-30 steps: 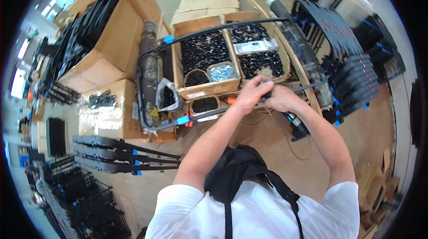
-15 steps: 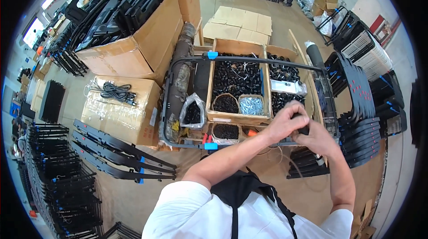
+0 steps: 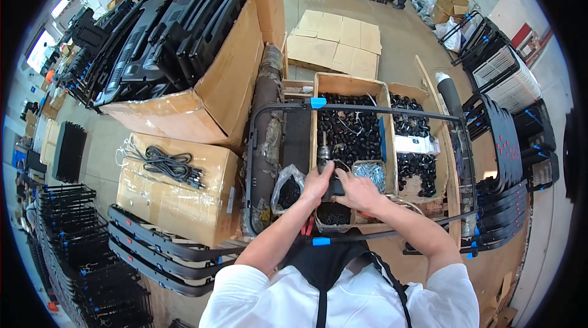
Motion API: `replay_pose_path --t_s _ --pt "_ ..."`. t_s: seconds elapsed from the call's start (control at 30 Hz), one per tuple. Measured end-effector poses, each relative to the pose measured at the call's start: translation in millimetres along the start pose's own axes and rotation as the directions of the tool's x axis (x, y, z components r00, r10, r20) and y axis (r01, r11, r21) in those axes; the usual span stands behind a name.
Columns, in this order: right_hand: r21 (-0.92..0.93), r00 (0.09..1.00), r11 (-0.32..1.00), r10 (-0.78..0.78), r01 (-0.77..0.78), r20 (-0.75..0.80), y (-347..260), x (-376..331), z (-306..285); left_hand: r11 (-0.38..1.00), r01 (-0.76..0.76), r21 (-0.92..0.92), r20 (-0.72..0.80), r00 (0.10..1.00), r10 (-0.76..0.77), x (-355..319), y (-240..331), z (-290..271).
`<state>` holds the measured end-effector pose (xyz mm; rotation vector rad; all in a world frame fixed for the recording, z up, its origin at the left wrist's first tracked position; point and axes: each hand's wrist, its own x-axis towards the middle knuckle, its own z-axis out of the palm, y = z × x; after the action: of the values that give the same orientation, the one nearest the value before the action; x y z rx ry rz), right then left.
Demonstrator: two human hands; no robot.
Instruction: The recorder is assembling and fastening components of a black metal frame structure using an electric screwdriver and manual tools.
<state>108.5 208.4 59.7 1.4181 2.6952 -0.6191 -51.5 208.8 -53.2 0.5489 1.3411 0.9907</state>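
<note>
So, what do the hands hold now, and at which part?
Both hands, the left and the right, grip a dark power drill around its body; its tip points away, over the box of black parts.

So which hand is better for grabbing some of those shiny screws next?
Probably the right hand. It sits just below the small box of silvery screws, while the left hand grips the drill and would have to cross over it.

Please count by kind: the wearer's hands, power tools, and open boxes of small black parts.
Bare hands: 2, left hand, right hand
Dark grey power screwdriver: 1
Open brown boxes of small black parts: 2
Total: 5
</note>
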Motion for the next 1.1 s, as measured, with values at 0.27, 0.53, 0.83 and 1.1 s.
replay_pose_path --t_s 0.27,0.53,0.83,1.1 --pt "0.023 0.995 0.999 -0.041 0.043 -0.094 11.4 106.5 37.7 0.879 -0.121 0.46 -0.279 0.921 0.273 71.5 41.6 -40.6" --pt "0.071 0.994 0.997 -0.024 0.032 -0.104 18.4 118.5 34.8 0.889 -0.09 0.449 -0.24 0.946 0.217 83.8 45.9 -40.7" --pt "0.102 0.993 0.992 -0.057 0.068 -0.104 31.6 122.1 35.9 0.859 -0.077 0.507 -0.313 0.912 0.266 84.9 50.3 -32.7" --pt "0.154 0.99 0.984 -0.072 0.09 -0.121 36.9 126.0 35.4 0.809 0.0 0.588 -0.291 0.933 0.212 83.9 68.7 -28.8"
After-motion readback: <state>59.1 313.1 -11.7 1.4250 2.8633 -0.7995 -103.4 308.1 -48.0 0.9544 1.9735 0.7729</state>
